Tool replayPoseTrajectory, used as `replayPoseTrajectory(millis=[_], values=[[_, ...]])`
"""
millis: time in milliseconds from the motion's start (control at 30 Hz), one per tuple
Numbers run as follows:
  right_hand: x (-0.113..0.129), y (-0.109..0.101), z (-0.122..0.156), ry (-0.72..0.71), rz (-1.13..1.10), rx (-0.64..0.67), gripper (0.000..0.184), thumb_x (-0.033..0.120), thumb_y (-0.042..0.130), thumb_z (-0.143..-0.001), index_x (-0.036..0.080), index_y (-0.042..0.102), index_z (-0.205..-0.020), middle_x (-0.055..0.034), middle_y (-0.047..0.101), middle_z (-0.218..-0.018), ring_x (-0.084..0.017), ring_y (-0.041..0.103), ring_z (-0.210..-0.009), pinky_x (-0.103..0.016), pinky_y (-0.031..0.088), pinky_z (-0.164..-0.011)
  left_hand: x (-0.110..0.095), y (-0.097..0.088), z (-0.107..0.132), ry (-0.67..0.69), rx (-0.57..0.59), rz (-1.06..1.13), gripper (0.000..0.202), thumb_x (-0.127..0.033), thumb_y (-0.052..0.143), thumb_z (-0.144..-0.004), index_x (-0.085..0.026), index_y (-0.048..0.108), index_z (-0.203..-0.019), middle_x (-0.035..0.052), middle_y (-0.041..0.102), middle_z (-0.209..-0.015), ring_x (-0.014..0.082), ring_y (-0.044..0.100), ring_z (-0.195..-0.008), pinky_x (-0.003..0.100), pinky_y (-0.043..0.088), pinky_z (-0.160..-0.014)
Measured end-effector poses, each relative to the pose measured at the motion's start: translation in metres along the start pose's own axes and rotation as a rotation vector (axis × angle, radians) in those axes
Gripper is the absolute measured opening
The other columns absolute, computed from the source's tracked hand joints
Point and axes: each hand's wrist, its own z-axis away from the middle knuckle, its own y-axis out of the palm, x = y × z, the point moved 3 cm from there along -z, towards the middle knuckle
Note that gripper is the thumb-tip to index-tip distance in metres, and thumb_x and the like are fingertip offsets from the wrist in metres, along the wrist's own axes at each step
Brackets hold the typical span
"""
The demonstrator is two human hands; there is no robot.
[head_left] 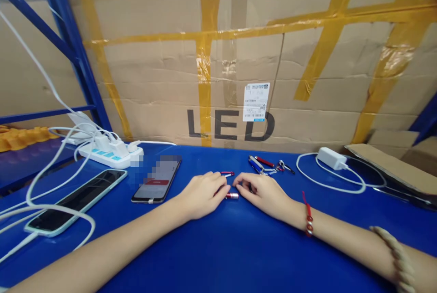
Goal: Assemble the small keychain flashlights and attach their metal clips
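Note:
My left hand [204, 194] rests on the blue table with its fingers closed over a small red tube with a silver end [232, 196]. Only that end of the tube shows beyond my thumb. A red carabiner clip [227, 173] lies just past these fingertips. To the right, my right hand [262, 191] is curled, its fingertips close to the silver end but apart from it. Whether anything is inside its fingers is hidden. Beyond it lies a group of small tubes, including a blue and silver one [255, 164] and a red one [264, 161], with metal clips and rings.
A phone with a lit screen [157, 181] and a phone in a pale case [80, 199] lie on the left. Cables run from a white power strip [114, 158]. A white charger [331, 158] sits at right. A large taped cardboard box [164, 79] stands behind.

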Motion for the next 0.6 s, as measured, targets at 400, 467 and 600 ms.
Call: replayPoseTrajectory(millis=[400,467,600], values=[[-0.0061,0.0013,0.0006,-0.023,0.029,-0.025,0.015,0.025,0.048,-0.084,0.02,0.06,-0.089,0.0025,0.059,-0.064,-0.009,0.049,-0.052,-0.019,0.031,-0.049,-0.0005,0.0034,-0.0035,-0.016,0.022,0.038,0.029,-0.031,0.027,-0.093,-0.018,0.051,-0.082,0.0028,0.057,-0.084,0.0183,0.055,-0.083,0.03,0.045,-0.071],[-0.0054,0.0009,0.0009,-0.035,0.027,-0.039,0.014,0.024,0.049,-0.083,0.019,0.061,-0.087,0.0024,0.059,-0.064,-0.009,0.05,-0.052,-0.019,0.032,-0.049,-0.0008,0.0023,-0.0028,-0.02,0.021,0.049,0.03,-0.032,0.027,-0.093,-0.018,0.051,-0.082,0.0025,0.057,-0.084,0.0179,0.055,-0.083,0.029,0.044,-0.07],[-0.0037,-0.0026,0.0028,-0.037,-0.009,-0.138,0.012,0.022,0.053,-0.08,0.018,0.063,-0.085,0.0011,0.061,-0.066,-0.009,0.052,-0.052,-0.02,0.038,-0.051,-0.0007,-0.0001,-0.0016,-0.006,-0.003,0.113,0.03,-0.045,0.035,-0.089,-0.021,0.052,-0.095,0.0029,0.056,-0.093,0.0193,0.054,-0.088,0.031,0.044,-0.072]])
